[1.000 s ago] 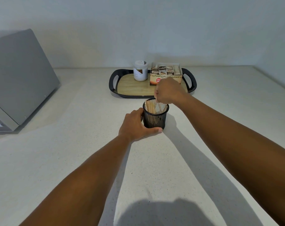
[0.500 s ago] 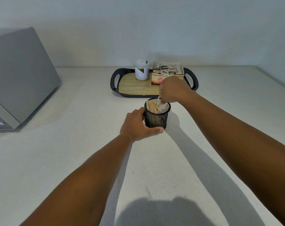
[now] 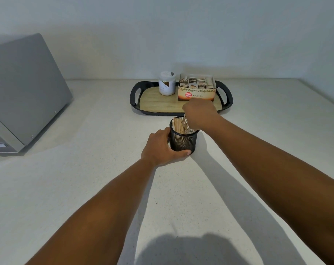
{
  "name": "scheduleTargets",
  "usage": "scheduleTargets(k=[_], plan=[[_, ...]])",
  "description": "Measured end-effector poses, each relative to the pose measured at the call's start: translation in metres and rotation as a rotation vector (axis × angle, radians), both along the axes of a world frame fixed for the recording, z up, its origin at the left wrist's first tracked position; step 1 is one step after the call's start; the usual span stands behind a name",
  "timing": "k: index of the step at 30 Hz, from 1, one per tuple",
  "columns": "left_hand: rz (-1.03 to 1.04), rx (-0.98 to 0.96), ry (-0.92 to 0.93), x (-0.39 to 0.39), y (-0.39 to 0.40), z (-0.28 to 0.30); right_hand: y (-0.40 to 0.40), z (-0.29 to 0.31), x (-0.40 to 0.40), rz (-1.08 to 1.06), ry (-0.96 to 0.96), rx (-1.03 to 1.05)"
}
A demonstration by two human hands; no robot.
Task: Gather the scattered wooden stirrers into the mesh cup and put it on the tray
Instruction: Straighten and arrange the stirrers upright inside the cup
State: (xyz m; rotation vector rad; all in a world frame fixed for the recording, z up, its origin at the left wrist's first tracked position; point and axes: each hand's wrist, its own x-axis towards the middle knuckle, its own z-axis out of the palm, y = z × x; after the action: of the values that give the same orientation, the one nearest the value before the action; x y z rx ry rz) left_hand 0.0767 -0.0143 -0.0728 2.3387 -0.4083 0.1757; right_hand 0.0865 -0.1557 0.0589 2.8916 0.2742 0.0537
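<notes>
Wooden stirrers (image 3: 179,126) stand in black mesh cup (image 3: 183,140), centre frame; none visible on white bench (image 3: 85,188). Left hand (image 3: 161,148) fingers wrap cup; right hand (image 3: 199,113) fingers curled over rim, grip unclear. Cup not yet on wood-faced black tray (image 3: 162,104).

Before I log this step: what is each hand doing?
Left hand: grips the mesh cup.
Right hand: pinches stirrers over the cup.

Light: dim and cool, falling from behind and above me.
Shadows: my forearms cast long soft bands across the pale counter (image 3: 89,188); my head and shoulders darken its near edge.
Glare: a faint sheen on the tray (image 3: 227,100) rim.
Distortion: wide-angle bowing at the edges.
Focus: fairly sharp, slightly grainy.
</notes>
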Motion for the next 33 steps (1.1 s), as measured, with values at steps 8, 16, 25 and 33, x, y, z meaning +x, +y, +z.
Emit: scheduleTargets(k=[8,16,25,33], plan=[[0.012,0.034,0.011,0.001,0.0,-0.001,-0.003,-0.006,0.002,-0.067,-0.093,0.19],[0.006,0.014,-0.022,0.001,0.0,-0.002,0.005,-0.007,-0.009,-0.157,0.044,0.332],[-0.008,-0.007,-0.005,0.002,0.0,-0.002,0.005,-0.004,-0.003,-0.237,0.15,0.518],[0.0,0.007,0.01,0.002,0.0,-0.001,0.0,-0.006,0.004,-0.3,0.195,0.773]])
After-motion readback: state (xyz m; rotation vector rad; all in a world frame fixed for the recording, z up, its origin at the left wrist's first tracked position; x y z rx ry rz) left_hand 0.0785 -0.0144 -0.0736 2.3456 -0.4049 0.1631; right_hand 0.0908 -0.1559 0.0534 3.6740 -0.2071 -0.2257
